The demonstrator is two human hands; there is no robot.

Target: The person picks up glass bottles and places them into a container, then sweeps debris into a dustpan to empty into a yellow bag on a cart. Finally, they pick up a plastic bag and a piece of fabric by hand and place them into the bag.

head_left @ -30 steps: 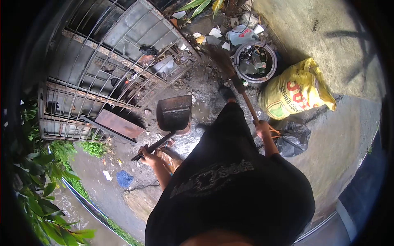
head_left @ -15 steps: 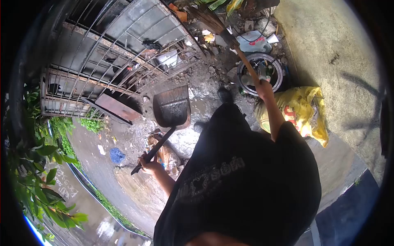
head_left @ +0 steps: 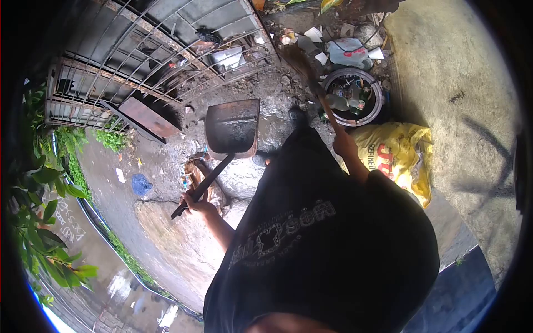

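Note:
My left hand [head_left: 199,206] is wrapped round the dark handle of a metal dustpan [head_left: 232,129], whose scoop lies on the dirty ground ahead of me. In my right hand [head_left: 345,144] is the wooden handle of a broom [head_left: 326,106]. The broom's brown bristles point away from me and reach the rubble between the barred metal frame and the round tub. Crumpled brown packaging [head_left: 211,188] lies beside the dustpan handle.
A rusty barred metal frame [head_left: 150,83] stands at the upper left. On the right are a round tub [head_left: 379,100] holding bottles, a yellow sack [head_left: 394,152] and a concrete wall [head_left: 455,83]. A blue crumpled bag [head_left: 141,185] lies at the left; litter is scattered ahead.
My right hand and the broom have come down and nearer, the bristles now lower beside the tub. The dustpan remains in my left hand. The camera view has shifted slightly.

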